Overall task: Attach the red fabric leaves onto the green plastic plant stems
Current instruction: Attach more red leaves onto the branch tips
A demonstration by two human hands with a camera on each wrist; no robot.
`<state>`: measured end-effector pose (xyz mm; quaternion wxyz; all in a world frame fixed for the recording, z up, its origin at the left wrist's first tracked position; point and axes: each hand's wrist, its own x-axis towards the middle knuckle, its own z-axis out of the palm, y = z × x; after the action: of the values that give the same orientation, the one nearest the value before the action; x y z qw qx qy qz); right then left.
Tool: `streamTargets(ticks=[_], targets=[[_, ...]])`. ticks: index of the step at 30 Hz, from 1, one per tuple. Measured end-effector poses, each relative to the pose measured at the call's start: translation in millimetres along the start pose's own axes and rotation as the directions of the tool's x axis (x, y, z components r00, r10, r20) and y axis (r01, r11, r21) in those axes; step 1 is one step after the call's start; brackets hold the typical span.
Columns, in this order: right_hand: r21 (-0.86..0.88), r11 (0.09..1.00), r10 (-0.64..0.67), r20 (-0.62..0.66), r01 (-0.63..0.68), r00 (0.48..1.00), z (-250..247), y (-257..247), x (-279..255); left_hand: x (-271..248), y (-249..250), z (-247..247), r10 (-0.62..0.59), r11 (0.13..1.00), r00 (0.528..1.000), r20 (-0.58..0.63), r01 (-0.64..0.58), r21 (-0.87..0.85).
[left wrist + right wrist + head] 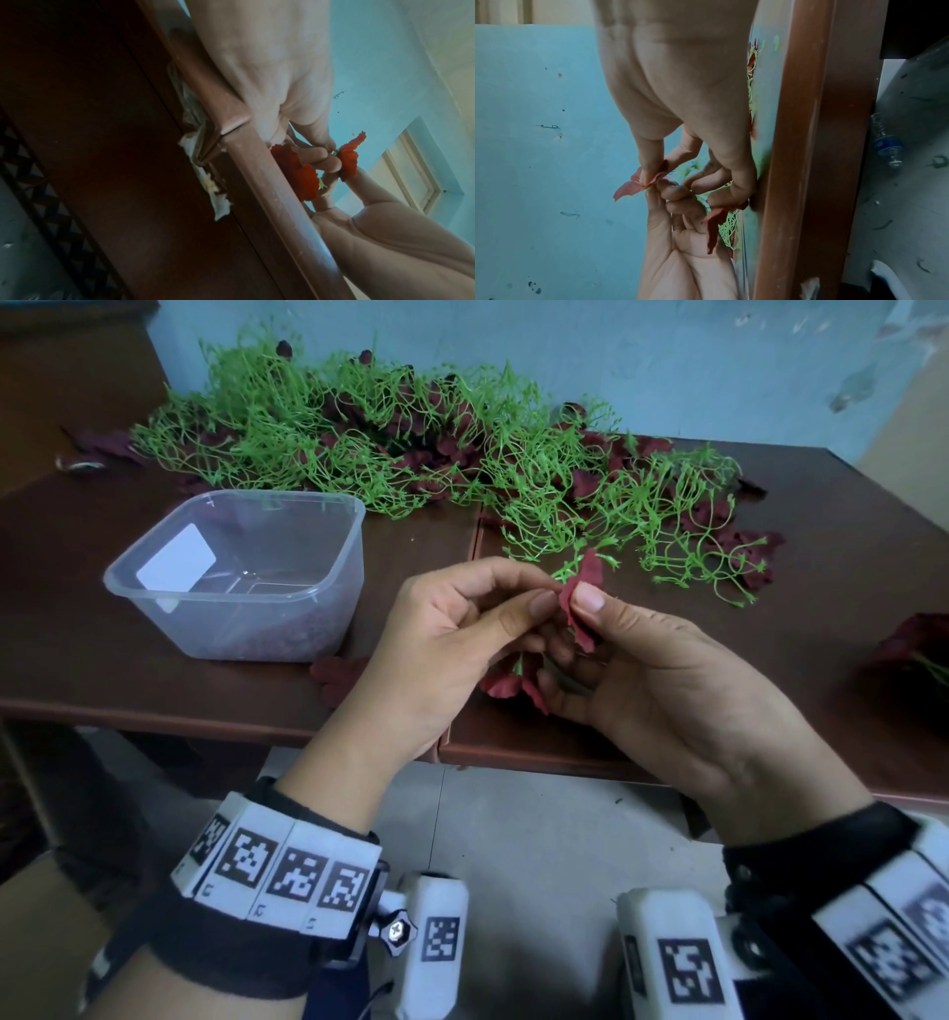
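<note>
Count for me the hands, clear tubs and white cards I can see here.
Hands: 2, left hand and right hand, both pinching a red leaf
Clear plastic tub: 1
White card in the tub: 1
Total: 4

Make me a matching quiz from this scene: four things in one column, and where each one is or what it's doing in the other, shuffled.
Things:
1. red leaf
2. clear plastic tub
3. pile of green stems
4. white card

Places or states:
A. heaped along the table's far side
B. pinched between the left hand and right hand
C. inside the tub
D. standing on the table, left of the hands

Pairs: 1-B, 2-D, 3-A, 4-C
</note>
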<state>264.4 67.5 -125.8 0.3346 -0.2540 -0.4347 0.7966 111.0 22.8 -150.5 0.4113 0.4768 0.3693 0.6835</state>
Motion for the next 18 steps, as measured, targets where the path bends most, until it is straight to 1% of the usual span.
streamTargets(ticks=[4,7,9,13,16,18], targets=[[-0.002,1.0,0.016,0.009,-0.016,1.0,0,-1,-1,-2,2,-2,-0.004,1.0,0.998,0.069,0.004,0.003],[0.017,1.0,0.024,-0.025,-0.024,0.999,3,2,1,-4,3,-2,-0.006,1.0,0.995,0.098,0.004,0.024],[0.023,0.999,0.031,-0.049,-0.03,0.998,4,2,1,-4,3,-2,-0.01,0.999,0.997,0.082,0.007,0.034],[0.046,0.997,0.06,-0.048,-0.058,0.997,6,2,2,-4,4,-1,0.014,1.0,0.998,0.059,-0.015,0.014],[0.074,0.993,0.091,-0.047,-0.088,0.995,8,3,3,-4,4,-1,0.045,0.999,0.999,-0.008,-0.045,-0.011],[0.057,0.993,0.107,-0.041,-0.104,0.993,10,1,2,-3,3,-2,0.046,0.999,0.999,-0.023,-0.046,0.0]])
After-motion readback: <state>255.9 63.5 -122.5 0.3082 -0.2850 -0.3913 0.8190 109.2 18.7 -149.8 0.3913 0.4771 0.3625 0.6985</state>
